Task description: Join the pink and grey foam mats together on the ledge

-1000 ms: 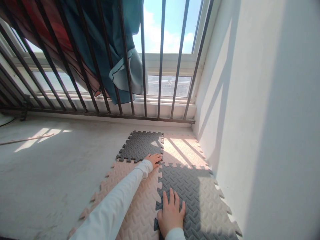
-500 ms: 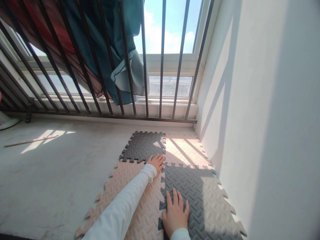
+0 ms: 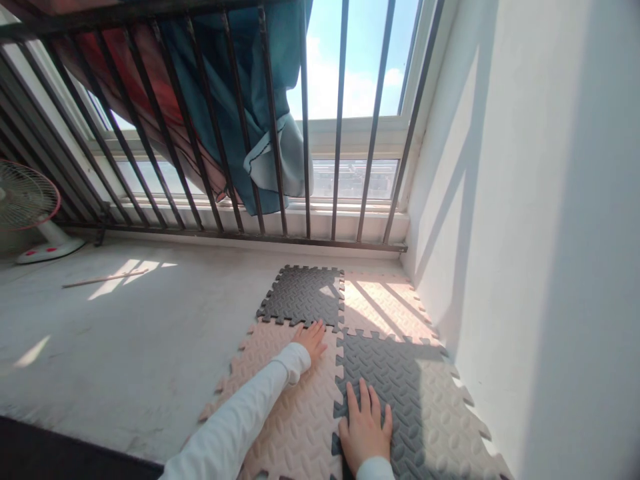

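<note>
Interlocking foam floor tiles lie joined on the concrete floor by the white wall. My left hand (image 3: 311, 339) presses flat, fingers apart, on the near pink tile (image 3: 300, 413), at its toothed seam with the far dark grey tile (image 3: 305, 295). My right hand (image 3: 366, 430) lies flat with fingers spread on the near dark grey tile (image 3: 415, 393). A far pink tile (image 3: 383, 301) sits in sunlight beside the wall. Neither hand holds anything.
A dark metal railing (image 3: 240, 133) with blue and red cloth (image 3: 235, 87) hung behind it runs before the window. A white wall (image 3: 540, 233) stands at the right. A small fan (image 3: 30, 213) and a thin stick (image 3: 103, 280) are on the bare concrete floor (image 3: 125, 333) at the left.
The view has swung left and tilted, bringing the fan into sight. My left hand has drawn back slightly onto the near pink tile; my right hand stays flat on the grey tile.
</note>
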Action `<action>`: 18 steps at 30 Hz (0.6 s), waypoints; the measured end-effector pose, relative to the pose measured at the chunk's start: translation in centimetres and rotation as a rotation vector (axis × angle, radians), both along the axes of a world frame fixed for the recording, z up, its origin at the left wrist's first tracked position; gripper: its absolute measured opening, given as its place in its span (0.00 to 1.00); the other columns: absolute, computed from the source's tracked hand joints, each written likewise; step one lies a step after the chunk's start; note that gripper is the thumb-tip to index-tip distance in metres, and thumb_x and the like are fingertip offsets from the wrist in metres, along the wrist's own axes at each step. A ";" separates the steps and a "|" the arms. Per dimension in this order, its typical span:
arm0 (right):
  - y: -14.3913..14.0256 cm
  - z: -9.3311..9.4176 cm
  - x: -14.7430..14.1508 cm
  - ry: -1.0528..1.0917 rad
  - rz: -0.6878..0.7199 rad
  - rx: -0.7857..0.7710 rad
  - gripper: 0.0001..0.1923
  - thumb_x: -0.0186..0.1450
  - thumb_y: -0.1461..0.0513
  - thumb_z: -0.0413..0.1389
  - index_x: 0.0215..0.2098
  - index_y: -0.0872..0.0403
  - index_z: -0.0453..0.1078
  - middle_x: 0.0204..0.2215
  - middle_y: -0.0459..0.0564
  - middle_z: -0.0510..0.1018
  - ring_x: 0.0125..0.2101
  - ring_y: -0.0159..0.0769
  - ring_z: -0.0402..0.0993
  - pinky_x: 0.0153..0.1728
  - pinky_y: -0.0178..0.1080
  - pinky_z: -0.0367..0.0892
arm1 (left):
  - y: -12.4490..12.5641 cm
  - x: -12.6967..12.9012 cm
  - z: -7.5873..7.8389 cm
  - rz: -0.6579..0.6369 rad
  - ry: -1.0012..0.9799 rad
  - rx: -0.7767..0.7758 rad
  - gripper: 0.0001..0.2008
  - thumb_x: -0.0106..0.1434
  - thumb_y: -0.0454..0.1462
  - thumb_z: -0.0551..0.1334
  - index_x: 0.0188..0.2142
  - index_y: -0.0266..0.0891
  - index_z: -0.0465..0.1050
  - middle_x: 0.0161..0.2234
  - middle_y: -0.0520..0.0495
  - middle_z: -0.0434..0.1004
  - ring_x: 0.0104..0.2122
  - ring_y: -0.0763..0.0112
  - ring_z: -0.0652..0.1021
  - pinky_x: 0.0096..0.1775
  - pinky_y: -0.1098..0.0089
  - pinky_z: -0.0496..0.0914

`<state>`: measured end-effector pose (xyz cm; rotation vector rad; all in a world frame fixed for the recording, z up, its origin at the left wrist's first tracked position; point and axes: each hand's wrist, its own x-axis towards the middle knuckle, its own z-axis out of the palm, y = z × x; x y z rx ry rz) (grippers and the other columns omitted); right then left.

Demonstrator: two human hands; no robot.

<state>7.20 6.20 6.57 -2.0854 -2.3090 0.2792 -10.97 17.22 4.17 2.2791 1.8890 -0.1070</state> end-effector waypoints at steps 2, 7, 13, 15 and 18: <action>0.0 -0.2 0.0 -0.002 0.008 0.002 0.29 0.52 0.61 0.43 0.54 0.45 0.56 0.57 0.46 0.54 0.56 0.41 0.47 0.53 0.54 0.38 | 0.0 0.3 0.6 0.020 -0.005 -0.003 0.26 0.62 0.45 0.40 0.58 0.40 0.47 0.60 0.49 0.43 0.58 0.64 0.51 0.55 0.52 0.47; 0.0 -0.5 0.0 -0.010 -0.002 0.005 0.29 0.52 0.61 0.44 0.54 0.44 0.56 0.57 0.46 0.54 0.56 0.42 0.47 0.53 0.55 0.38 | 0.0 1.3 2.3 0.031 0.014 0.020 0.26 0.60 0.46 0.45 0.56 0.40 0.53 0.58 0.45 0.50 0.56 0.63 0.56 0.54 0.52 0.49; 0.1 0.0 0.2 -0.001 -0.004 -0.057 0.29 0.53 0.59 0.44 0.54 0.43 0.54 0.58 0.44 0.51 0.57 0.40 0.45 0.53 0.53 0.37 | 0.2 2.5 3.6 0.063 0.043 0.073 0.22 0.59 0.43 0.48 0.51 0.39 0.60 0.54 0.43 0.61 0.51 0.61 0.63 0.52 0.53 0.54; 0.2 0.1 0.4 -0.005 0.005 -0.086 0.29 0.53 0.59 0.44 0.55 0.42 0.53 0.58 0.42 0.49 0.57 0.38 0.44 0.54 0.53 0.37 | 0.2 2.6 3.5 0.063 0.046 0.083 0.21 0.59 0.42 0.48 0.51 0.39 0.61 0.53 0.42 0.61 0.50 0.61 0.63 0.52 0.54 0.54; 0.2 0.0 0.7 -0.017 0.022 -0.091 0.29 0.54 0.59 0.43 0.55 0.41 0.52 0.58 0.42 0.49 0.57 0.37 0.44 0.54 0.52 0.37 | -0.1 2.2 2.6 0.068 0.020 0.076 0.23 0.60 0.42 0.47 0.53 0.40 0.57 0.56 0.44 0.56 0.54 0.61 0.59 0.53 0.54 0.52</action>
